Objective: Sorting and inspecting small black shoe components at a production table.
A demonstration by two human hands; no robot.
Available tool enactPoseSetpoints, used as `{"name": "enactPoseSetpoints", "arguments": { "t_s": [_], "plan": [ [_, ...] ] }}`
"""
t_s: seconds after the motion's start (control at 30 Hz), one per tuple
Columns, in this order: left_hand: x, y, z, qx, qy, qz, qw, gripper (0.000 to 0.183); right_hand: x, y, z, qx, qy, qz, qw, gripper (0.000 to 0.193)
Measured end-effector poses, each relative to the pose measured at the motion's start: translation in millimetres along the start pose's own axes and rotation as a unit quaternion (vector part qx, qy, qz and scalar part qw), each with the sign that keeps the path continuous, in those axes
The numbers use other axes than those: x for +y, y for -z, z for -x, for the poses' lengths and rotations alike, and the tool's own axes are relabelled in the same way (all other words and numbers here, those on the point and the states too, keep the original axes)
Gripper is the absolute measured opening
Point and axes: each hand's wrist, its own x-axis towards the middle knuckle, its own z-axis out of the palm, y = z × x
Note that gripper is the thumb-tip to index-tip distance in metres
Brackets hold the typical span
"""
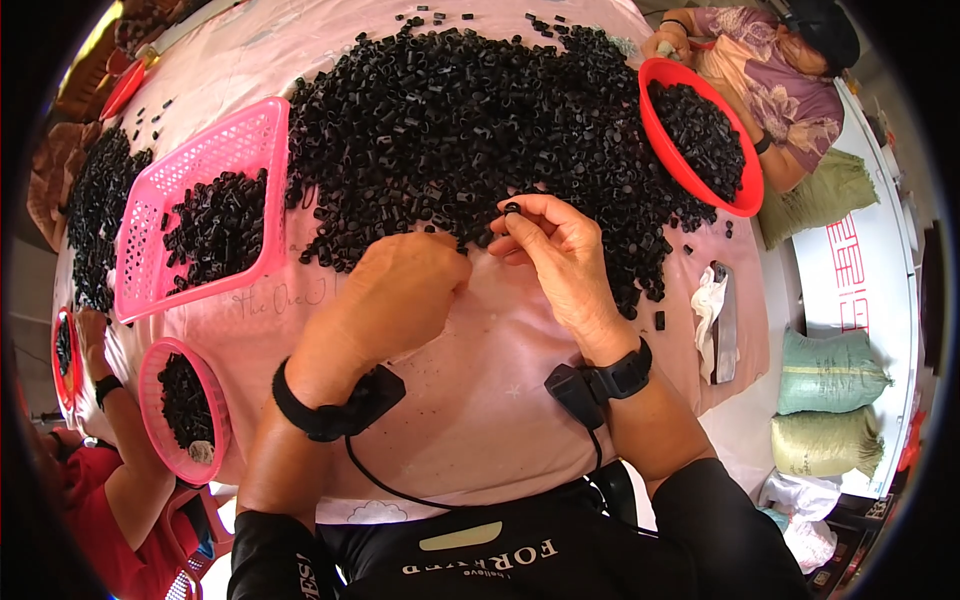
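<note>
1. Over the near edge of the black heap (470, 130), the right hand (562, 258) pinched a small black piece (512, 208).
2. The left hand (395, 290) curled beside the heap; its closure and contents could not be told.

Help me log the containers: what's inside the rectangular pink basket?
Small black pieces lie heaped in the rectangular pink basket. Whatever sits beneath the heap's top layer is covered and cannot be seen.

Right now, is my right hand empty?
No, your right hand pinches a small black piece above the pink cloth.
</note>
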Motion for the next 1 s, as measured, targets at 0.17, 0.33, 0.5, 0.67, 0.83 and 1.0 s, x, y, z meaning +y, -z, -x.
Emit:
{"name": "enactPoseSetpoints", "arguments": {
  "t_s": [0.17, 0.33, 0.5, 0.67, 0.83, 1.0],
  "plan": [
    [0, 2, -8, 0.082, 0.053, 0.047, 0.994, 0.01, 4, 0, 0, -0.004, 0.0, -0.005, 1.0, 0.018],
    [-1, -10, -10, 0.101, 0.071, 0.024, 0.992, 0.012, 0, -3, 1, -0.009, 0.013, -0.022, 1.0, 0.018],
    [2, -12, -11, 0.09, 0.062, 0.023, 0.994, 0.013, 3, -1, 0, -0.009, 0.012, 0.004, 1.0, 0.019],
    [4, -13, -11, 0.065, 0.061, 0.012, 0.996, 0.013, 5, -1, -1, -0.008, 0.037, 0.001, 0.999, 0.019],
    [2, -10, -12, 0.102, 0.043, 0.044, 0.993, 0.015, 7, -1, -1, -0.005, 0.022, 0.02, 1.0, 0.017],
    [3, 4, -16, 0.178, 0.073, 0.167, 0.967, 0.012, 5, -3, 1, -0.028, -0.004, 0.005, 1.0, 0.016]
  ]
}}
